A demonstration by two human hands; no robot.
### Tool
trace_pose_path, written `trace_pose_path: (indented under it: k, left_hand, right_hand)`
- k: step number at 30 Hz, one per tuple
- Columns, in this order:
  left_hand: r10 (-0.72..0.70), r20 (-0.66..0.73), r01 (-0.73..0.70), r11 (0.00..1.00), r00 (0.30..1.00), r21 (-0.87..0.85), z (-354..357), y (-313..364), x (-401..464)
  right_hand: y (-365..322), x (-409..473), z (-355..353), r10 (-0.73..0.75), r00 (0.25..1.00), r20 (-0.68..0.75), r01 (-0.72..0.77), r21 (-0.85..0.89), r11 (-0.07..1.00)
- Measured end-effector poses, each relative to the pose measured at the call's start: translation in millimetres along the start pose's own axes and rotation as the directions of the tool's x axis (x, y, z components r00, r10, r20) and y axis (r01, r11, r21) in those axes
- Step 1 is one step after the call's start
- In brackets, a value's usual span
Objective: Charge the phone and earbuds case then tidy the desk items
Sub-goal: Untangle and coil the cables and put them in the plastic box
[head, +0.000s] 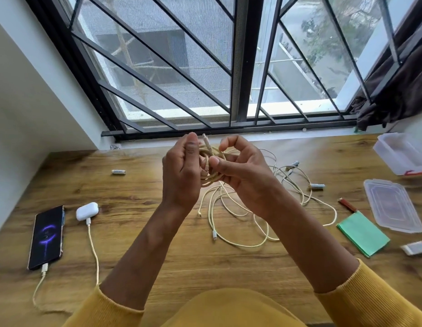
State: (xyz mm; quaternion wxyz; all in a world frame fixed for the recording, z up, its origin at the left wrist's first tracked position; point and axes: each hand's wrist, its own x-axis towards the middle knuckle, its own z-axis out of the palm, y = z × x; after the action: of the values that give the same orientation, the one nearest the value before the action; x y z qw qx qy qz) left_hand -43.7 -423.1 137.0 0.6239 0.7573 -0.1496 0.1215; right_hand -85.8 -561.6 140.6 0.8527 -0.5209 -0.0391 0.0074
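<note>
The phone lies on the desk far left of the cable coil, screen lit with a charging graphic and a plug in its near end. Just beside it, closer to the coil, the earbuds case also has a cable seated, so charging looks done and the step in hand is tidying.

Above the desk, the left hand has its grip clamped on the coil, thumb up along the side. The right hand pinches the same coil from the other side, thumb pressed on a strand near the connector that sticks up.

To do this well, I judge the left hand should hold the loops flat and even while the right feeds slack in equal turns, then wraps the tail round the bundle so it cannot spring open. The loose cables trailing below and right of the coil are tangled together; pulling hard could knot them or drag a battery off its spot, so lift the slack gently.

Further right of the coil lie a green notepad, a clear lid and, beyond that, a clear container, the likely home for the small items
</note>
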Motion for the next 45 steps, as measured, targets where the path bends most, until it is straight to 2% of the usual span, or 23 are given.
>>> trace_pose_path:
  k: [6,11,16,18,20,23,26,31,34,38,43,45]
  left_hand:
    - [-0.220,0.051,0.226,0.951,0.974,-0.211,4.1,-0.1,-2.3]
    - [-0.242,0.023,0.240,0.938,0.970,-0.252,5.5,2.1,-5.1]
    - [-0.280,0.031,0.277,0.918,0.959,-0.284,4.8,6.0,-8.7]
    - [-0.275,0.037,0.275,0.925,0.961,-0.261,3.7,4.9,-8.7]
    - [-0.229,0.048,0.234,0.951,0.972,-0.201,2.3,0.0,-8.7]
    - [-0.185,0.034,0.187,0.977,0.982,-0.105,1.6,-6.1,-9.2]
    - [-0.222,0.000,0.221,0.970,0.975,-0.101,2.9,-7.4,-9.4]
    - [-0.394,-0.025,0.386,0.910,0.919,-0.151,6.9,-10.8,-6.6]
    - [-0.442,-0.083,0.431,0.894,0.893,-0.118,8.0,-14.6,-7.0]
    - [-0.421,-0.141,0.422,0.906,0.896,-0.020,6.8,-26.8,-5.3]
    - [-0.322,-0.205,0.360,0.914,0.924,0.189,7.1,-34.9,-3.2]
    - [-0.357,-0.231,0.401,0.897,0.905,0.187,6.8,-38.9,1.2]
  right_hand:
    - [3.5,-1.5,-1.2,-0.015,0.997,0.071,0.007,0.117,0.993]
    - [5.6,-0.3,0.6,0.008,0.998,0.056,-0.013,0.093,0.996]
    - [7.4,-1.2,2.1,0.026,0.999,-0.042,-0.025,0.021,0.999]
    - [8.3,-2.5,5.3,-0.001,0.996,-0.089,-0.004,-0.056,0.998]
    - [8.9,-2.8,7.6,-0.086,0.986,-0.143,0.053,-0.217,0.975]
    - [12.5,-1.7,5.4,-0.227,0.959,-0.171,0.125,-0.465,0.877]
    - [19.3,0.5,0.9,-0.341,0.935,-0.100,0.200,-0.646,0.737]
    - [22.2,-0.9,-0.4,-0.378,0.923,-0.078,0.262,-0.593,0.762]
    - [23.8,-2.0,-0.2,-0.383,0.922,-0.060,0.284,-0.569,0.772]
    - [25.4,-4.4,4.2,-0.420,0.907,0.018,0.346,-0.600,0.721]
    - [23.7,-9.1,7.3,-0.496,0.862,0.108,0.429,-0.676,0.599]
    - [24.5,-13.1,9.8,-0.478,0.865,0.153,0.448,-0.663,0.599]
